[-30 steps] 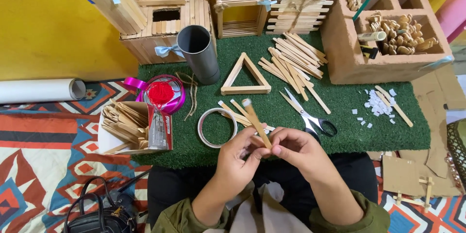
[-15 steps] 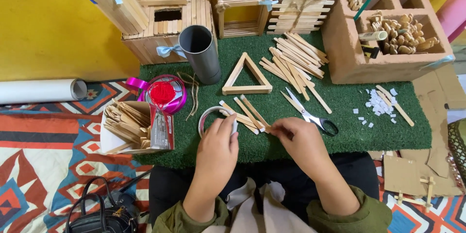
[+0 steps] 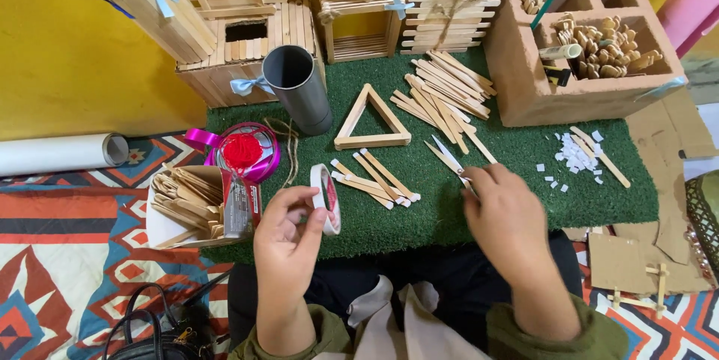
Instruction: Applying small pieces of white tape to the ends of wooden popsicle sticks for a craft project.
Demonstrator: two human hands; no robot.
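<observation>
White tape first: your left hand point(image 3: 288, 236) has the small white roll of tape point(image 3: 326, 198) pinched upright at the near edge of the green artificial-turf mat point(image 3: 517, 152), thumb and fingers curled closed round its lower rim, with the roll's open side facing right. Keep that pinch low on the rim so the free end can peel without the roll twisting, and hold it just clear of the mat rather than pressing it into the pile.

Your right hand point(image 3: 503, 214) lies knuckles-up near the middle of the near edge, fingers bent down over the handles of the metal scissors point(image 3: 449, 159), whose blades point away toward the far-left. The fingers are loosely closed; whether they have gone through the handle loops I cannot tell, since the hand hides them. Get a firm hold there before lifting, blades pointing away from the other hand.

Between your hands lie a few flat wooden craft sticks with taped ends point(image 3: 374, 180), touching each other in a loose fan. Beyond them sits a triangle of glued wooden sticks point(image 3: 372, 118), and to its right a loose heap of plain wooden sticks point(image 3: 444, 92). Small white tape snippets point(image 3: 575, 156) are scattered toward the right edge. At the far-left corner a grey tube point(image 3: 298, 87) stands tilted.
</observation>
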